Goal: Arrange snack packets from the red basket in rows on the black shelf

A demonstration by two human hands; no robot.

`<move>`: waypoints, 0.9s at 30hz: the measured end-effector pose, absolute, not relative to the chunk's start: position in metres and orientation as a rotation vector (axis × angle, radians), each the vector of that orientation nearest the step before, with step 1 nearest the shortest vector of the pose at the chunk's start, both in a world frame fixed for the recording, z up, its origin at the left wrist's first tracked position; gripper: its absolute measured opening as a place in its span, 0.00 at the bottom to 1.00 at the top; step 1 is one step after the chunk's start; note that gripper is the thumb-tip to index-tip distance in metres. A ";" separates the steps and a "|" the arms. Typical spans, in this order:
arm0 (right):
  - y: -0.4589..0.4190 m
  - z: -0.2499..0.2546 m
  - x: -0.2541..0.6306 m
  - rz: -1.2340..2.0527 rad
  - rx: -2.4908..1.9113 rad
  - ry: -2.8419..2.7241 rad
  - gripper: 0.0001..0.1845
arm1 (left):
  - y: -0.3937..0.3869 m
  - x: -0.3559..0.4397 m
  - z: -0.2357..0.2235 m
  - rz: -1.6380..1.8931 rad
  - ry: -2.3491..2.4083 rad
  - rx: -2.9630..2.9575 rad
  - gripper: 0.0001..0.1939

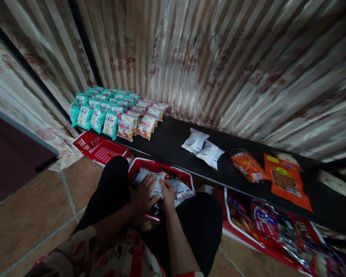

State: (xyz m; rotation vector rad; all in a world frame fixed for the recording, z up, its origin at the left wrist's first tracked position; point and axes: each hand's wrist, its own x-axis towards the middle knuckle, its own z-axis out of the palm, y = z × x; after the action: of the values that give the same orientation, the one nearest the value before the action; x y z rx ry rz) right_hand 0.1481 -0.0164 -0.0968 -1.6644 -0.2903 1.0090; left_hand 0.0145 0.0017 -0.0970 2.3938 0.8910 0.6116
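The black shelf point(170, 134) carries green bags point(106, 107) and striped-edged bags point(145, 125); two white packets point(194, 141); orange packs point(286, 177).

We look out from a single camera worn on the person's head, facing forward and steeply down over the knees point(117, 173). The left hand point(145, 192) and right hand point(167, 192) fall near us, just below the middle of the view. Beyond them, we see the black shelf point(168, 134) cross on a slant from far left to near right, with pleated curtain point(184, 57) filling the far side and tiled floor point(54, 200) at near left.
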 end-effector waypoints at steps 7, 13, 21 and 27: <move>-0.018 -0.093 0.148 0.915 -1.754 -0.429 0.20 | 0.002 0.018 -0.087 0.552 0.904 2.402 0.38; -0.018 -0.095 0.147 0.905 -1.735 -0.480 0.23 | 0.004 0.022 -0.082 0.566 0.921 2.391 0.37; -0.018 -0.092 0.148 0.884 -1.753 -0.537 0.23 | -0.001 0.028 -0.085 0.515 0.965 2.398 0.42; -0.021 -0.086 0.148 0.808 -1.787 -0.595 0.21 | 0.001 0.026 -0.098 0.587 1.017 2.282 0.41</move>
State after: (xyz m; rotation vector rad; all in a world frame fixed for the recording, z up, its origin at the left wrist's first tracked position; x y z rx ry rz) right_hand 0.1484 -0.0210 -0.0856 -1.7868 -0.5952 0.8076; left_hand 0.0261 0.0011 -0.0984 2.2815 1.0169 0.5875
